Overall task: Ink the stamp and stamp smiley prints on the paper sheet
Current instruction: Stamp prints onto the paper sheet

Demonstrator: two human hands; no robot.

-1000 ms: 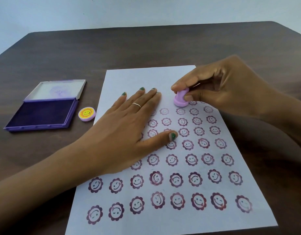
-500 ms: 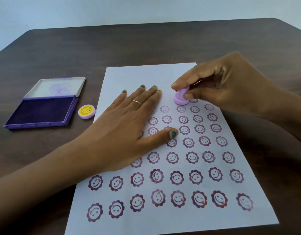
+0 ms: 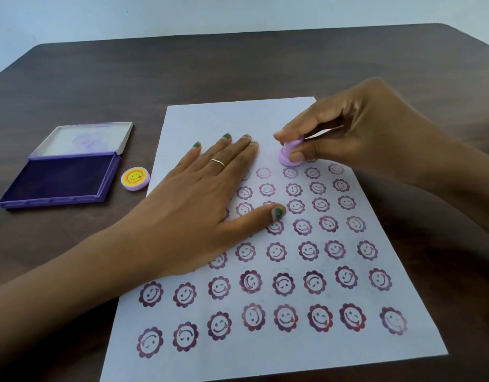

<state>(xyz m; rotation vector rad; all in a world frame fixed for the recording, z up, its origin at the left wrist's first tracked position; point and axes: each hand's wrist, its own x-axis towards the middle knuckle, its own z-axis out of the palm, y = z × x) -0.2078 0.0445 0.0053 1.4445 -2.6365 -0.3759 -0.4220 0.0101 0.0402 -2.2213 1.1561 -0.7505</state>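
Lilac plastic stamp (image 3: pixel 290 153) is sitting pressed on the white paper sheet (image 3: pixel 238 117) at the far end of the purple smiley prints (image 3: pixel 304 226), where it was a second ago, pinched by the right hand (image 3: pixel 356 133). Its face is hidden. The left hand (image 3: pixel 199 197) is lying flat and spread, holding nothing, covering several prints.

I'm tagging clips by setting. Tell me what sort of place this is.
Probably a home or classroom craft table, though little of the room shows. A dark wood-grain table stands against a plain pale wall, holding only an open ink pad and a paper sheet filled with smiley prints.
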